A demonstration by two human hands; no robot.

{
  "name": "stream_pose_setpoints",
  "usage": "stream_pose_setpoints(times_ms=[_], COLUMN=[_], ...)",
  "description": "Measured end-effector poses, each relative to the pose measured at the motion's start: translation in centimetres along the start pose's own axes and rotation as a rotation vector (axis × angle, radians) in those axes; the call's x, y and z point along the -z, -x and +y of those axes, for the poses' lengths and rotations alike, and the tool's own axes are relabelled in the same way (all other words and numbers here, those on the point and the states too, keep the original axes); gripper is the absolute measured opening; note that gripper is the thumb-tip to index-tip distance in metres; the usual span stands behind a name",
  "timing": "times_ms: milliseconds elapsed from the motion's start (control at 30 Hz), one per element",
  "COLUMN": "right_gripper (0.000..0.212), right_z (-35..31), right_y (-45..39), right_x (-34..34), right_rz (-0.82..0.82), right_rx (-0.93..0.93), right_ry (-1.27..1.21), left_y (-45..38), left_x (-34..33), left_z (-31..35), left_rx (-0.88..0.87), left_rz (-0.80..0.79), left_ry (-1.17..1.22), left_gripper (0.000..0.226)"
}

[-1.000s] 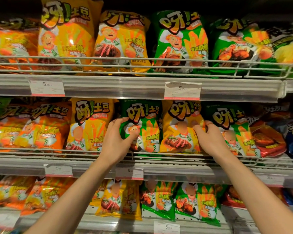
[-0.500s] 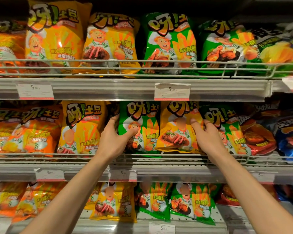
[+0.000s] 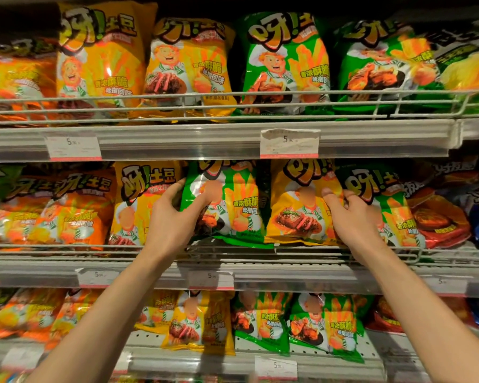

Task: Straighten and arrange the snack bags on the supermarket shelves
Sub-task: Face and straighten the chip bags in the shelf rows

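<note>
On the middle shelf stand a green snack bag (image 3: pixel 233 205) and, right of it, a yellow snack bag (image 3: pixel 299 205). My left hand (image 3: pixel 172 217) grips the green bag's left edge, thumb on its front and fingers behind. My right hand (image 3: pixel 351 217) holds the yellow bag's right edge, with fingers slipped between it and another green bag (image 3: pixel 382 205). Both held bags sit slightly lifted over the wire rail (image 3: pixel 67 246), their tops hidden behind the upper shelf's edge. A second yellow bag (image 3: pixel 138 205) stands left of my left hand.
Orange bags (image 3: pixel 67 214) fill the middle shelf's left; red and blue bags (image 3: pixel 443 214) its right. The top shelf (image 3: pixel 177 139) carries yellow and green bags behind a wire rail. The bottom shelf (image 3: pixel 194 363) holds more yellow, green and orange bags. Price tags (image 3: pixel 289 143) line the shelf edges.
Both hands have risen a little with the two bags, whose tops now sit behind the upper shelf edge. My left hand's fingers wrap further behind the green bag. The view shifted slightly.
</note>
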State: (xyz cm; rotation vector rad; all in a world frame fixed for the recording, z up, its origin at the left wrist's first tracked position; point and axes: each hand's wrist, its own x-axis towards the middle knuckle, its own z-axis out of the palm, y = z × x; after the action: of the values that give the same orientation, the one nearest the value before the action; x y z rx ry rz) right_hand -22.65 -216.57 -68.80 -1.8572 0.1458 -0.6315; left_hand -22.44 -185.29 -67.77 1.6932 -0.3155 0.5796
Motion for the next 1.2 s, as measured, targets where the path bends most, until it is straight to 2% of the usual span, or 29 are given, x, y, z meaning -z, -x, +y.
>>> stream_pose_setpoints(times_ms=[33, 100, 167, 233, 367, 433, 567, 667, 767, 933, 1100, 1200], right_gripper=[0.071, 0.044, 0.026, 0.022, 0.034, 0.04, 0.038, 0.034, 0.04, 0.048, 0.06, 0.051], right_z=[0.0, 0.0, 0.0, -0.1, -0.5, -1.0, -2.3, -3.5, -5.0, -6.3, -6.2, -6.4], right_y=[0.0, -0.1, -0.1, -0.1, 0.3, 0.5, 0.8, 1.1, 1.4, 2.0, 2.2, 1.8], right_x=[0.0, 0.0, -0.1, -0.2, -0.4, -1.0, -3.9, -6.9, -10.1, -14.3, -15.1, -13.7], right_rz=[-0.002, -0.013, -0.022, -0.01, -0.006, 0.014, 0.017, 0.021, -0.008, -0.048, -0.207, -0.304], right_rx=[-0.003, -0.002, 0.003, 0.014, 0.031, 0.043, 0.049, 0.055, 0.064, 0.022, 0.061, 0.07], right_ry=[-0.006, -0.042, -0.066, -0.056, -0.016, 0.007, 0.076, 0.143, 0.165, 0.122, 0.266, 0.203], left_y=[0.2, 0.5, 0.9, 1.4, 2.6, 3.0, 4.2, 4.7, 4.8, 5.1, 5.1, 5.0], left_x=[0.4, 1.3, 2.3, 3.4, 5.6, 6.7, 8.5, 9.5, 10.2, 11.0, 11.8, 11.4], left_z=[0.1, 0.1, -0.2, -0.6, -1.0, -1.4, -1.9, -1.4, -0.8, -0.7, -1.0, -1.1], left_rx=[-0.004, -0.011, -0.025, -0.035, -0.074, -0.083, -0.102, -0.096, -0.106, -0.123, -0.122, -0.123], left_rz=[-0.003, -0.016, -0.039, -0.073, -0.067, -0.027, 0.08, 0.142, 0.163, 0.158, 0.162, 0.163], left_ry=[0.008, -0.01, -0.011, -0.014, -0.054, -0.047, -0.017, -0.006, -0.01, -0.023, -0.017, 0.002], left_gripper=[0.052, 0.079, 0.079, 0.066, 0.043, 0.046, 0.058, 0.048, 0.039, 0.037, 0.04, 0.042])
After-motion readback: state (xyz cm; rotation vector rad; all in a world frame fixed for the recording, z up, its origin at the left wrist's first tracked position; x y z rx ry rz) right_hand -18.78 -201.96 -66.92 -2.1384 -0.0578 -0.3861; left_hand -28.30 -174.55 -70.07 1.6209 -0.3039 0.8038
